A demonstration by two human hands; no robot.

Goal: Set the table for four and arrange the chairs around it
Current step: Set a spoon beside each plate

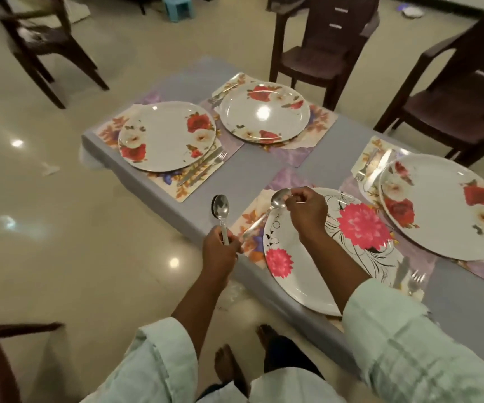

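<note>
So the left hand [220, 251] grips a spoon [222, 213] upright off the bench [333, 158] edge; right hand [307, 210] fingers pinch another spoon [275, 203] at the pink-flower plate's [302, 257] 11 o'clock.

Plates [264, 113]: no lettering, only printed flowers (red roses on three, pink blooms on the nearest).
Placemats [174, 187]: floral print, no words or numbers to read.
Spoons [221, 209]: no stamp or brand legible (too small and blurred to tell).
Chairs [319, 50]: plain dark plastic, no label showing.
Surface [336, 146]: plain grey covering, no text.
Sleeves [409, 344]: pale fabric, no print or logo.
</note>
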